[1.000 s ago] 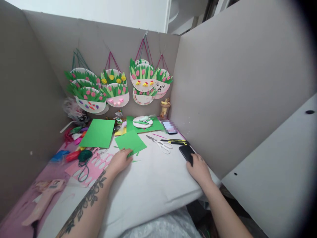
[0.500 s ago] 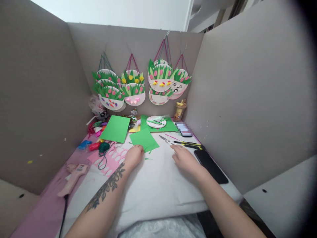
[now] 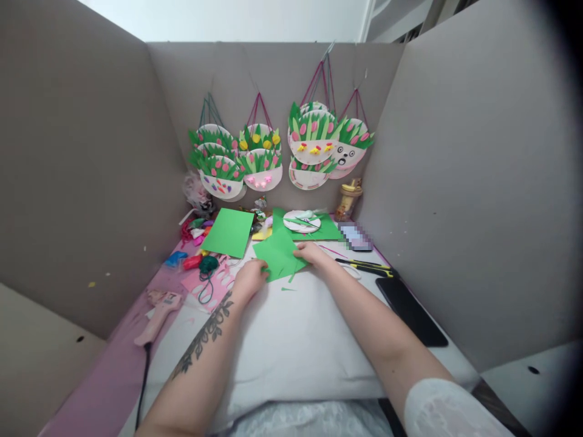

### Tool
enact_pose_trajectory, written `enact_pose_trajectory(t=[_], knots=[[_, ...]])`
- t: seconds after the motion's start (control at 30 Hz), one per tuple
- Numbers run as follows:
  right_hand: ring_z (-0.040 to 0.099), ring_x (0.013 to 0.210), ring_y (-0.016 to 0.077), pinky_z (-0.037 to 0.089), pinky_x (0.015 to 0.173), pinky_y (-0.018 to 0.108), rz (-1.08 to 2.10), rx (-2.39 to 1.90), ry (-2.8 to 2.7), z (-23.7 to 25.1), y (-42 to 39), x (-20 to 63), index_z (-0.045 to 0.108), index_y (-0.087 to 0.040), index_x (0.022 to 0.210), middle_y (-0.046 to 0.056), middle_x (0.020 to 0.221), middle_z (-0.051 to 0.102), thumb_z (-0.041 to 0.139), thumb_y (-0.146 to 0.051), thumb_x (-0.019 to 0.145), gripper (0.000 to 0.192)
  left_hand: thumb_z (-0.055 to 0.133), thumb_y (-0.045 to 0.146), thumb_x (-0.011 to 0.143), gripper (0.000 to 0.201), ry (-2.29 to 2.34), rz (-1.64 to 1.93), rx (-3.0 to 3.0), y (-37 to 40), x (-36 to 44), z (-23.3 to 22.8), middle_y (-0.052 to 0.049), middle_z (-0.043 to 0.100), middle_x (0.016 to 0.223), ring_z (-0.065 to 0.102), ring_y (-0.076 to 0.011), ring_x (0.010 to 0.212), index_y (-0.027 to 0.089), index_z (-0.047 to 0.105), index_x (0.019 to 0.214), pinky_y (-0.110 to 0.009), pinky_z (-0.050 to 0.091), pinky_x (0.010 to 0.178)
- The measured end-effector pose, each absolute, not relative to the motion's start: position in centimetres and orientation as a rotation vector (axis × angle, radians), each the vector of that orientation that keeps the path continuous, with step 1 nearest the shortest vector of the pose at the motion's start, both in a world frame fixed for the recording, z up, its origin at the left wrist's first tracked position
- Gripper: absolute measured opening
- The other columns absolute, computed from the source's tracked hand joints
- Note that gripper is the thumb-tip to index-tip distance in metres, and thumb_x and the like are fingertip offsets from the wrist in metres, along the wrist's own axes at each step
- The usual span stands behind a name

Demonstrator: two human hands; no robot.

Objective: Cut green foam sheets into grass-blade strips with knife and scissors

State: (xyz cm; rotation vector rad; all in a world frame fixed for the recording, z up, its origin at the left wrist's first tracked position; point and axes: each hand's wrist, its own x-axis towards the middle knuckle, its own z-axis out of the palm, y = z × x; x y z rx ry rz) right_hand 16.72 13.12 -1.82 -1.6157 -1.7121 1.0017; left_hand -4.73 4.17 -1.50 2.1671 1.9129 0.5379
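Cardboard-walled white table point(image 3: 291, 340), both hands' grip pinching green paper point(image 3: 277, 256), left hand point(image 3: 249, 280), right hand point(image 3: 313, 254)

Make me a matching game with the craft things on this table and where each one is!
Things:
1. green paper
2. phone
3. glue gun
4. ball of green yarn

Places:
A. far left, on the pink cover
B. between the left hand and right hand
C. on the pink cut-out sheet
D. along the right wall

Pairs: 1-B, 2-D, 3-A, 4-C
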Motion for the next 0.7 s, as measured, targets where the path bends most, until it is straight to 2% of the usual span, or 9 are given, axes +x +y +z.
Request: enact_pose_trajectory(t=[0.1, 0.17, 0.27, 0.37, 0.57, 0.7], knots=[[0.042, 0.052, 0.0106, 0.036, 0.052, 0.022, 0.869, -1.326, -1.613, -1.1, 11.7, 17.9, 0.055, -0.016, 0.055, -0.005, 0.047, 0.045, 0.061, -0.034, 0.07, 0.024, 0.04, 0.018, 0.084, 0.032, 2.118, 0.885, 1.945, 4.9, -7.1, -0.8, -0.01, 0.068, 0.106, 0.06, -0.0208, 0.101, 0.015, 0.068, 0.1, -0.029, 0.043, 0.091], [0.043, 0.057, 0.0112, 0.036, 0.057, 0.022, 0.716, -1.147, -1.535, -0.6, 10.5, 18.5, 0.055, -0.016, 0.055, -0.004, 0.054, 0.047, 0.059, -0.039, 0.072, 0.029, 0.038, 0.017, 0.084, 0.034, 2.231, 0.972, 1.83, 5.2, -8.4, -0.6, -0.01, 0.069, 0.106, 0.061, -0.021, 0.1, 0.015, 0.068, 0.102, -0.029, 0.044, 0.09], [0.046, 0.067, 0.0123, 0.038, 0.064, 0.024, 0.547, -1.022, -1.399, 0.0, 8.9, 19.0, 0.058, -0.016, 0.062, -0.002, 0.066, 0.053, 0.058, -0.04, 0.075, 0.028, 0.041, 0.017, 0.083, 0.034, 2.197, 0.875, 1.901, 5.3, -8.6, -1.0, -0.01, 0.068, 0.108, 0.061, -0.0212, 0.101, 0.015, 0.068, 0.104, -0.029, 0.043, 0.091], [0.043, 0.064, 0.0112, 0.038, 0.062, 0.024, 0.515, -1.027, -1.185, 0.4, 8.4, 19.8, 0.056, -0.016, 0.064, -0.003, 0.063, 0.049, 0.057, -0.042, 0.077, 0.029, 0.042, 0.017, 0.083, 0.034, 2.109, 0.678, 2.058, 5.2, -7.1, -1.8, -0.009, 0.066, 0.114, 0.058, -0.0211, 0.108, 0.017, 0.067, 0.107, -0.03, 0.041, 0.095], [0.046, 0.061, 0.0102, 0.04, 0.061, 0.024, 0.626, -0.942, -0.727, -0.5, 10.0, 23.7, 0.059, -0.015, 0.07, -0.004, 0.063, 0.054, 0.065, -0.039, 0.065, 0.026, 0.044, 0.023, 0.086, 0.04, 2.082, 0.452, 2.159, 5.3, -5.5, -2.4, -0.014, 0.058, 0.127, 0.048, -0.0256, 0.123, 0.016, 0.055, 0.123, -0.039, 0.036, 0.102], [0.049, 0.058, 0.0111, 0.042, 0.057, 0.024, 0.789, -0.96, -0.622, -1.9, 10.6, 25.1, 0.058, -0.015, 0.072, -0.003, 0.062, 0.058, 0.068, -0.038, 0.056, 0.029, 0.037, 0.029, 0.091, 0.047, 1.67, 0.448, 2.22, 4.3, -4.5, -1.5, -0.012, 0.052, 0.136, 0.046, -0.0204, 0.127, 0.017, 0.045, 0.135, -0.033, 0.033, 0.106]])
